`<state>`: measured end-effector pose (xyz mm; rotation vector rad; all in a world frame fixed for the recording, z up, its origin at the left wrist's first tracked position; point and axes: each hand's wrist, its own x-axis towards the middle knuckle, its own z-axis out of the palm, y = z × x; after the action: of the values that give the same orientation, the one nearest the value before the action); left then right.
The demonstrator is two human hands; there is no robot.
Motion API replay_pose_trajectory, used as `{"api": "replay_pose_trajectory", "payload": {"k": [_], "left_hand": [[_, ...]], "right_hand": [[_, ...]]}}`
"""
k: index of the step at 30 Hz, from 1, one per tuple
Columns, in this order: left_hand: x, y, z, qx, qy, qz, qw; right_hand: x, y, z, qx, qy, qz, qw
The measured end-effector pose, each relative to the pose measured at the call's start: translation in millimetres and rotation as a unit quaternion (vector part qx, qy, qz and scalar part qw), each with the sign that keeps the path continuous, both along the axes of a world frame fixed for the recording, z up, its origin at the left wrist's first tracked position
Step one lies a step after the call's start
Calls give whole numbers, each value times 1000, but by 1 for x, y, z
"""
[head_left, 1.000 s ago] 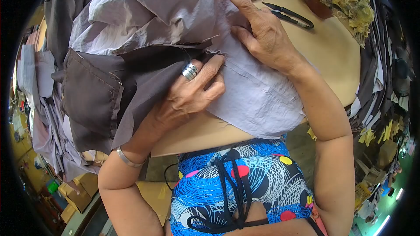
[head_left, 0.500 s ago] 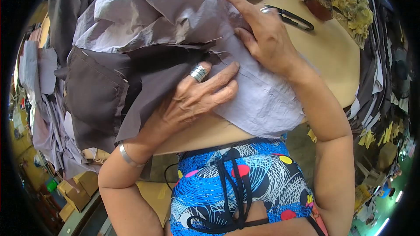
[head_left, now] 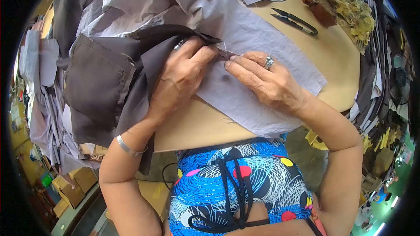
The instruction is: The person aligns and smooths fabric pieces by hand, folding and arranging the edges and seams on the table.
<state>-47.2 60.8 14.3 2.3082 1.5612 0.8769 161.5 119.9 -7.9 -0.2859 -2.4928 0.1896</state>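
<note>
Your left hand [head_left: 180,76] grips the dark cloth [head_left: 98,70], which spreads toward nine o'clock; your right hand [head_left: 267,81] pinches a frayed edge [head_left: 225,53] over the pale cloth [head_left: 249,109]. From it, snips [head_left: 298,22] lie at one o'clock on the bench [head_left: 337,65].

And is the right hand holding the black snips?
No, the black snips lie on the table, apart from the right hand.

Tan table [head_left: 339,72], green background [head_left: 403,181] at right
</note>
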Motion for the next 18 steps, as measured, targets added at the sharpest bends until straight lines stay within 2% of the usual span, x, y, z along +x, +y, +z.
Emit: {"api": "replay_pose_trajectory", "payload": {"k": [9,18], "left_hand": [[-5,15,1,-6,18,-18,1000],[-6,21,3,-38,12,-22,999]], "right_hand": [[1,-3,9,-43,-49,-5,998],[-3,-1,7,27,-123,-9,992]]}}
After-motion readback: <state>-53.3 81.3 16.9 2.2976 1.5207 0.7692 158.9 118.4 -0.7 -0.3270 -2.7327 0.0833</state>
